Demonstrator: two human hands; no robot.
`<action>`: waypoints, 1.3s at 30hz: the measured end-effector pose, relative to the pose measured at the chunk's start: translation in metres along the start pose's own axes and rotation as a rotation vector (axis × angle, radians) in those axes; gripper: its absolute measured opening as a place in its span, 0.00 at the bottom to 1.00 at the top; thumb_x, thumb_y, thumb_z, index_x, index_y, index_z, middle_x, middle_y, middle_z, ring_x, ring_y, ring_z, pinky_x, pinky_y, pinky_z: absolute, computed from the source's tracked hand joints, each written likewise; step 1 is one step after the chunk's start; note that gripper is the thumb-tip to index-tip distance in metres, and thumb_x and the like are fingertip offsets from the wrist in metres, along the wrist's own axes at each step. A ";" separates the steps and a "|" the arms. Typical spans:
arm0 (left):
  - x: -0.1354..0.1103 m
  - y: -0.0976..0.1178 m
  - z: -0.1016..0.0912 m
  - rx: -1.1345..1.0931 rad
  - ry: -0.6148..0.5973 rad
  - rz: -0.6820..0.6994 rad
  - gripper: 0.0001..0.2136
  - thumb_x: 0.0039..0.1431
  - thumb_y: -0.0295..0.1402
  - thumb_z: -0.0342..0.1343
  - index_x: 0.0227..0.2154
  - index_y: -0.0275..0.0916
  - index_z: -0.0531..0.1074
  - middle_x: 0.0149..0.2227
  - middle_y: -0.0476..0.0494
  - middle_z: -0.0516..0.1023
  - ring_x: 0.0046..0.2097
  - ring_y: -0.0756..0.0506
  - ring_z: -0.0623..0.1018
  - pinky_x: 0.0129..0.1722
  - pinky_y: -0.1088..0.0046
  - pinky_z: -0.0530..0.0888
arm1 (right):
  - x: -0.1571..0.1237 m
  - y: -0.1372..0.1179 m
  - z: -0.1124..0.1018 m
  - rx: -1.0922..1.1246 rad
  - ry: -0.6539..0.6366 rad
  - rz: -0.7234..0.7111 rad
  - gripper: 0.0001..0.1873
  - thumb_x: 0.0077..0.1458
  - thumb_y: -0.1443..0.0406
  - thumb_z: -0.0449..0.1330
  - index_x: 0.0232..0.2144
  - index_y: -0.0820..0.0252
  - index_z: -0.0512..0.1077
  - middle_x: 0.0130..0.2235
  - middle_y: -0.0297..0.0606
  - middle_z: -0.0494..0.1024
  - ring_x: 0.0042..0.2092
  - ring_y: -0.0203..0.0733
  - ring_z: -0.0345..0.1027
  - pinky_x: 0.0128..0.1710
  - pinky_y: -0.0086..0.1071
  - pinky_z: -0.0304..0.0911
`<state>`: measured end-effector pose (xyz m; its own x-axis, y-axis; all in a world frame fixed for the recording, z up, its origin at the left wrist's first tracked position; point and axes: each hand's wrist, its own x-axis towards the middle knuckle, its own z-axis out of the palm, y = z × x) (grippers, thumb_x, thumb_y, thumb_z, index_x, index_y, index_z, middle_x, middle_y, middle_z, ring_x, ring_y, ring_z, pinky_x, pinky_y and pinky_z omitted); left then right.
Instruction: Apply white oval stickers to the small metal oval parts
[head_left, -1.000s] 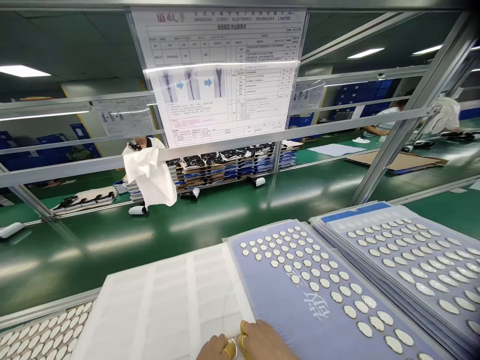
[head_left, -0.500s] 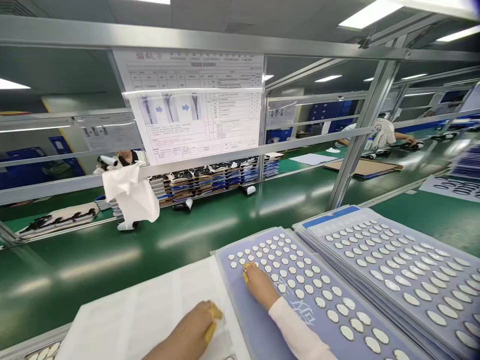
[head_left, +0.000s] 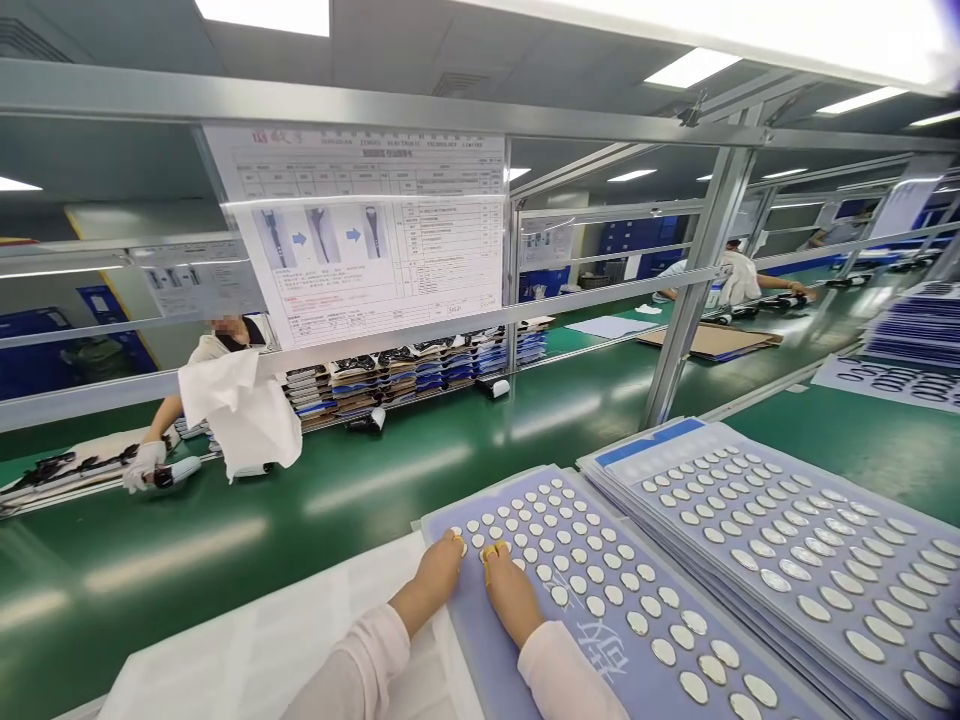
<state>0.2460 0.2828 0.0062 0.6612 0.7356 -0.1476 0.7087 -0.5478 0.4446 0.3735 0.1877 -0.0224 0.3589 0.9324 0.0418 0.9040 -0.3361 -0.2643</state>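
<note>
On my head view, the left hand (head_left: 440, 572) and right hand (head_left: 512, 592) are at the upper-left white ovals (head_left: 477, 541) of a purple sheet (head_left: 471, 612), bottom centre. I see a stack of similar sheets (head_left: 652, 442) lower right and, far left, a co-worker's gloved hand (head_left: 144, 466) at a white-and-black object (head_left: 184, 470).

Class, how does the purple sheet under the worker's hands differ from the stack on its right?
The purple sheet shows white characters; the stack shows none.
The stack has a blue strip along its far edge; the purple sheet shows none.
The left hand and right hand are at the purple sheet; neither touches the stack.
Both bear pale oval discs.
</note>
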 end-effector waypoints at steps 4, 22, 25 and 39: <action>0.001 -0.002 0.003 -0.023 -0.007 -0.024 0.12 0.69 0.38 0.60 0.50 0.37 0.76 0.55 0.39 0.78 0.53 0.39 0.79 0.56 0.50 0.76 | 0.002 0.002 0.006 0.016 0.012 -0.031 0.07 0.70 0.66 0.62 0.48 0.61 0.76 0.52 0.41 0.79 0.42 0.42 0.78 0.43 0.40 0.76; -0.100 -0.002 -0.031 -1.203 -0.084 0.022 0.19 0.54 0.50 0.67 0.36 0.41 0.68 0.40 0.44 0.78 0.47 0.41 0.78 0.56 0.58 0.72 | -0.024 -0.007 0.034 0.348 0.380 -0.797 0.18 0.66 0.73 0.46 0.48 0.61 0.74 0.44 0.51 0.81 0.40 0.50 0.80 0.39 0.43 0.78; -0.116 -0.001 -0.036 -1.277 -0.141 0.047 0.22 0.51 0.52 0.70 0.34 0.41 0.69 0.39 0.44 0.78 0.46 0.41 0.78 0.58 0.55 0.70 | -0.034 -0.014 0.030 0.371 0.423 -0.900 0.17 0.64 0.74 0.47 0.44 0.57 0.73 0.40 0.46 0.83 0.38 0.47 0.79 0.36 0.39 0.76; -0.209 -0.005 -0.016 -1.036 0.108 0.252 0.18 0.65 0.54 0.58 0.36 0.43 0.67 0.41 0.45 0.66 0.42 0.44 0.70 0.47 0.63 0.71 | -0.092 -0.056 -0.021 0.317 0.428 -1.149 0.13 0.56 0.73 0.51 0.23 0.53 0.64 0.23 0.31 0.73 0.24 0.39 0.59 0.24 0.35 0.54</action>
<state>0.1002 0.1384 0.0488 0.6982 0.7074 0.1096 -0.0332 -0.1210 0.9921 0.2950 0.1175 0.0083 -0.4938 0.5271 0.6916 0.6695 0.7380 -0.0844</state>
